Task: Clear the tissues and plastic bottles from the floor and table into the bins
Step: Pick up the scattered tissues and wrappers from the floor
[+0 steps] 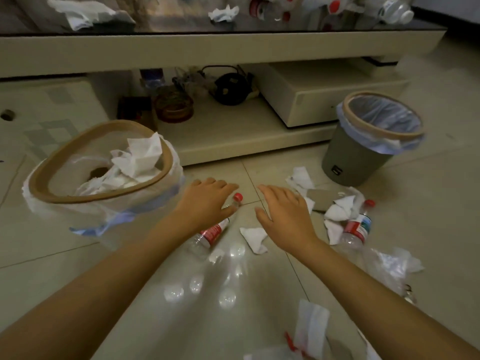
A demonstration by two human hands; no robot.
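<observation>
My left hand (205, 201) hovers open, palm down, over a clear plastic bottle (211, 233) with a red cap and red label lying on the floor. Beside it, my right hand (285, 214) is open above a crumpled white tissue (254, 239). The near bin (65, 188), at the left, has a tan rim and holds several tissues. A grey bin (350, 162) with a blue liner stands at the right, nothing showing inside. A second bottle (357, 228) and more tissues (337, 210) lie at the right. The table top (311, 24) carries tissues (223, 13) and bottles (396, 9).
The low table's cream front edge (181, 51) runs across the view; its lower shelf holds an amber glass dish (174, 106) and a black object (231, 89). A clear plastic bag (389, 266) lies at the right. Another tissue (310, 326) is near the bottom edge.
</observation>
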